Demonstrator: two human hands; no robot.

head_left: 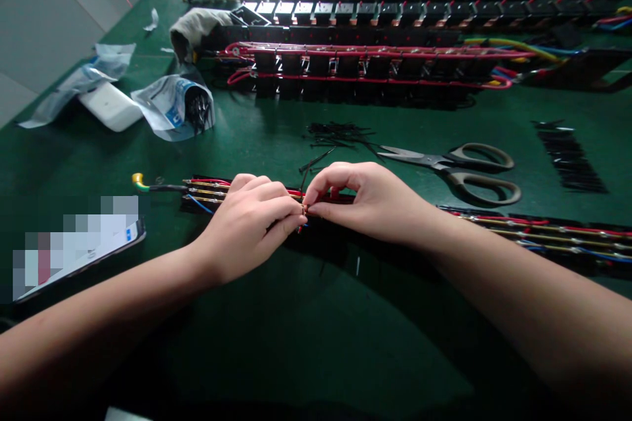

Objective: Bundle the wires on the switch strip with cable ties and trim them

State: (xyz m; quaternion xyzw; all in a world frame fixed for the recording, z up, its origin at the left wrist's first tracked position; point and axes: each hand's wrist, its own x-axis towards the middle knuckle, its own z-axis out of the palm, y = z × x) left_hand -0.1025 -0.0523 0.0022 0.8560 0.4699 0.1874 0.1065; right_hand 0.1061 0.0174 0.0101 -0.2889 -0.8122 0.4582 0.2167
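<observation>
Left hand (254,220) — thumb and fingertips drawn together at the strip; pinched item too small to tell. Right hand (363,200) — thumb and forefinger pressed together on something tiny beside the left fingertips. Wired strip (533,233): beneath both hands, long axis left to right, right end slightly nearer; yellow-green lead (139,182) pointed left; part hidden by hands and right forearm. Phone (99,250): left of the strip, screen up. Scissors (439,161): beyond the right hand, handles to the right. Black ties (340,133): loose pile by the blades; second bundle (567,156) farther right. Open bag (170,105) of ties: left. Surface: dark green table (261,135). Farther: several long wired assemblies (375,66), lying crosswise. Room: pale wall (44,6), far left.
</observation>
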